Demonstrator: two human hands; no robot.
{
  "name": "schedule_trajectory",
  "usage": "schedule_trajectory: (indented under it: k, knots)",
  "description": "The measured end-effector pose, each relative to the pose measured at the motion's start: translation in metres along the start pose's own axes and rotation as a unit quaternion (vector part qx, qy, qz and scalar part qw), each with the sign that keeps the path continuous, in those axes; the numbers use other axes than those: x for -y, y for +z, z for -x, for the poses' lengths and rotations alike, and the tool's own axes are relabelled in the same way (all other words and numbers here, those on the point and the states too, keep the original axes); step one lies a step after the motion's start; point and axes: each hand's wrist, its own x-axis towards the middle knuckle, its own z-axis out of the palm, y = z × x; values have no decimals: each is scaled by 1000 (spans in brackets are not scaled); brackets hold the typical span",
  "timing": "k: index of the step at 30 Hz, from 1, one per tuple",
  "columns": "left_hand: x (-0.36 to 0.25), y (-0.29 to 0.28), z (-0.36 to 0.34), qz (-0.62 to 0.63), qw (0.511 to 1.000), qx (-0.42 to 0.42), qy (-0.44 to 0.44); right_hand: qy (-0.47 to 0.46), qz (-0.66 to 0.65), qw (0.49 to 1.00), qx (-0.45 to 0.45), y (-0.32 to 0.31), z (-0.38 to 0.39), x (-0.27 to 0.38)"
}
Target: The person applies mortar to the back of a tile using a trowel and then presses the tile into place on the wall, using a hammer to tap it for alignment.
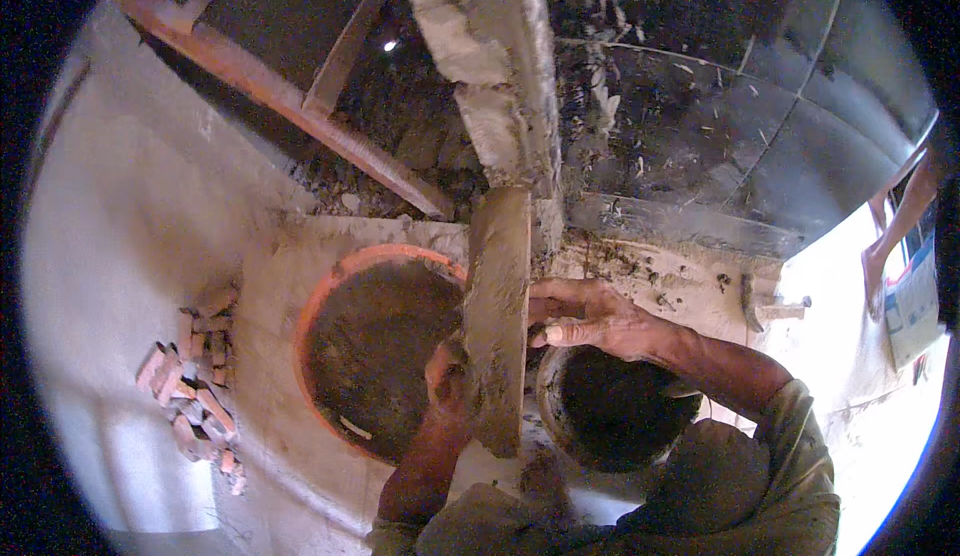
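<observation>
A long, flat slab, smeared grey-brown, stands between my two hands, its far end against the foot of a narrow mortar-covered wall. My left hand is closed on the slab's left edge, its fingers partly hidden behind it. On the opposite edge, my right hand grips higher up, with thumb and fingers at the side. Beneath my left arm lies a round orange-rimmed basin holding dark, wet-looking material. A round bucket with a dark inside sits below my right forearm.
Broken red bricks are piled at the left. A reddish bar frame slants across the upper left. Dark, dirty tiles cover the upper right. A hammer lies at the right, where another person's legs show beside a pale sack.
</observation>
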Motion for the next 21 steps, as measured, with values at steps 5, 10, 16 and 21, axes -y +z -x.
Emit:
schedule_trajectory:
  k: [5, 10, 16, 21]
  knots:
    - [12, 24, -5, -75, 990, -122, -14, -60, -80, 995, 6, -10, 7, 1]
    - [31, -23, -10, 57, 998, 1, -19, -39, -139, 990, -3, -13, 14, 0]
    - [14, -23, -19, 177, 966, 64, -178, -114, -129, 985, -13, -14, 24, 12]
    - [23, -12, -25, 234, 945, 167, -153, -111, -213, 971, 2, -17, 42, 31]
